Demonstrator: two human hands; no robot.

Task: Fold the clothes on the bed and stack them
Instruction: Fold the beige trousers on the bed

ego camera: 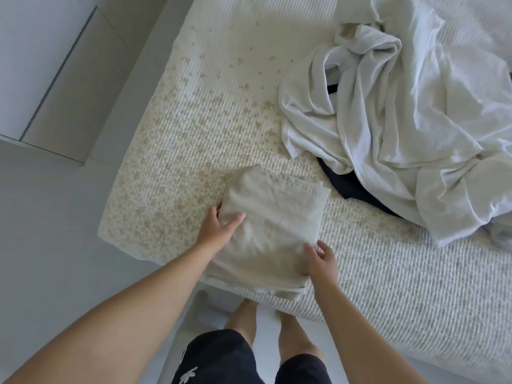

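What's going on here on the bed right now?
A person is folding laundry at the corner of a bed. A folded beige cloth lies near the edge; the left hand grips its left side, thumb on top, and the right hand touches its right edge with loosely bent fingers. Further back a crumpled white garment lies over a dark garment, both not yet folded.

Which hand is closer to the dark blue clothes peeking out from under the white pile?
Right. The right hand is at the folded beige cloth's right edge, below the dark blue garment. The left hand is across the cloth, farther away.
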